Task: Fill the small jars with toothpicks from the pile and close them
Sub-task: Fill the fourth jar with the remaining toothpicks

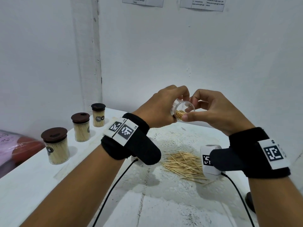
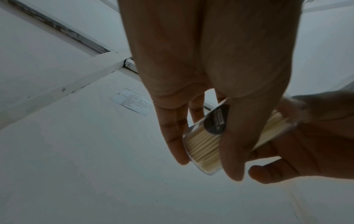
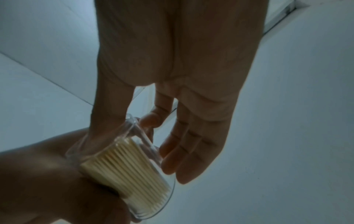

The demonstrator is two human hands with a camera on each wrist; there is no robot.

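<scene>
Between the two raised hands, a tilted, lidless jar (image 1: pixel 181 111) of toothpicks (image 1: pixel 180 114) is grasped by the left hand (image 1: pixel 161 108), the right hand's (image 1: pixel 218 112) thumb and fingertips at its rim; further tilting could probably spill toothpicks onto the pile (image 1: pixel 184 166) below.

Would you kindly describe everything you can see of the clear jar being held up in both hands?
The clear jar is a small transparent cylinder, plastic by the look of it, with no lid on and a dark label on its wall. It is held in the air above the table, tilted with its open mouth toward the camera and the right hand. Pale toothpicks lie packed side by side inside, filling only part of it. The left hand grips its body, and the right hand's thumb and fingers touch its rim.
</scene>
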